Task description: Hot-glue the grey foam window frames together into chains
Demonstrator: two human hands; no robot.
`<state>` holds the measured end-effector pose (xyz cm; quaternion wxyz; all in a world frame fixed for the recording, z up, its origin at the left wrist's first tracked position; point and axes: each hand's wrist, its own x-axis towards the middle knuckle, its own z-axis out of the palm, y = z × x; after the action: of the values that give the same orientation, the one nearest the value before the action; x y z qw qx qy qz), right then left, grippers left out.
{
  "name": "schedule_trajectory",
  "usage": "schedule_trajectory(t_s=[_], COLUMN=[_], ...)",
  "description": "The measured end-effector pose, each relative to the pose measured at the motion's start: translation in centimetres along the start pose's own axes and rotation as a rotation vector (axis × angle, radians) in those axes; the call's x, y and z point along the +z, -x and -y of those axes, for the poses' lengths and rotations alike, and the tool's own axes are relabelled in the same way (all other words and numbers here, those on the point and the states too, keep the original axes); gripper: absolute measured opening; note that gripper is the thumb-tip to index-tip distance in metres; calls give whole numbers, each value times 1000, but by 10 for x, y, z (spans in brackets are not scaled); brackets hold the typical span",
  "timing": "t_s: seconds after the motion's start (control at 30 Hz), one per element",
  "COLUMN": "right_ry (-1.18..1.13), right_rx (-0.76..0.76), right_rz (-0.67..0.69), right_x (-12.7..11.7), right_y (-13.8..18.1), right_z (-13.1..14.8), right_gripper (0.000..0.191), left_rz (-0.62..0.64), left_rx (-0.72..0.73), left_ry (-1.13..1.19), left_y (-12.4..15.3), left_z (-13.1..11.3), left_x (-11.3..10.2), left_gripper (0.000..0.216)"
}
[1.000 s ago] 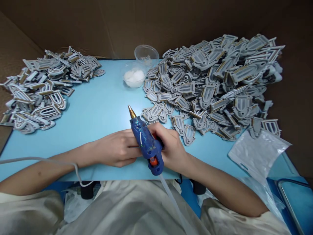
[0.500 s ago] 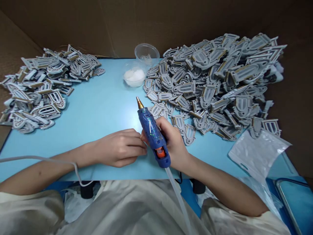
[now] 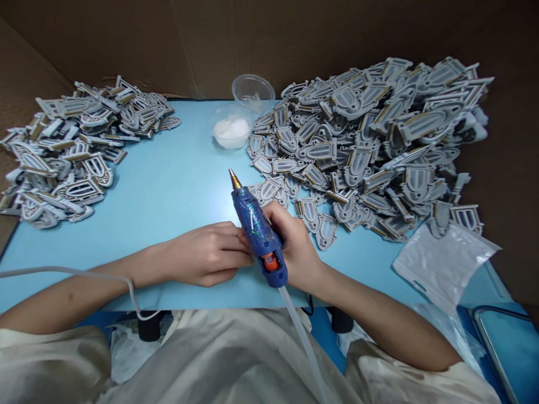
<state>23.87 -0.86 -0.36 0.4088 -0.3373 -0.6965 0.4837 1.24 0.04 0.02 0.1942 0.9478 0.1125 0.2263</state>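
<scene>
The right hand [image 3: 295, 247] was closed around the grip of a glue gun [image 3: 256, 235], fingers wrapped over the blue glittered body and an orange trigger [image 3: 270, 261] showing just below them. The gun's long axis ran from the heel of the grip, nearest the person, up and slightly left, away from the body, ending in a brass nozzle [image 3: 234, 179] that pointed toward the far side of the table. A pale hose [image 3: 301, 331] dropped from the gun's base toward the person's lap.

The left hand [image 3: 206, 252] lay curled shut just to the left of the gun, its fingertips touching the gun's side or nearly so (whether anything small sat between them, the gun and fingers hid). A thin grey cord [image 3: 63, 272] crossed the left forearm.

Forward of the right hand, just beyond its knuckles, began a large heap of grey shield-shaped pieces [image 3: 357, 140]; the nozzle tip stood just beside its nearest pieces, so the right hand was the nearer one. A smaller heap [image 3: 71, 157] sat well apart, forward and left of the left hand, on the blue table [image 3: 138, 185]. Straight ahead of the nozzle stood a clear cup [image 3: 252, 91] and a bowl of white stuff [image 3: 231, 132].
</scene>
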Motion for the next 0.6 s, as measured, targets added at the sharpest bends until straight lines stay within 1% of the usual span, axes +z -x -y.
schedule_trajectory(t_s=[0.27,0.47,0.6], right_ry=[10,-20,-36], right_rx=[58,60,81], right_rz=[-9,-35,-44], right_x=[-1,0,0], right_y=[1,3,5], right_z=[1,-1,-3], right_gripper=[28,27,32], left_rz=[-30,-2,47], left_rx=[13,1,-25], left_ry=[35,31,27], left_y=[-2,0,4], left_z=[0,1,1], left_x=[0,0,-2], left_gripper=[23,23,24])
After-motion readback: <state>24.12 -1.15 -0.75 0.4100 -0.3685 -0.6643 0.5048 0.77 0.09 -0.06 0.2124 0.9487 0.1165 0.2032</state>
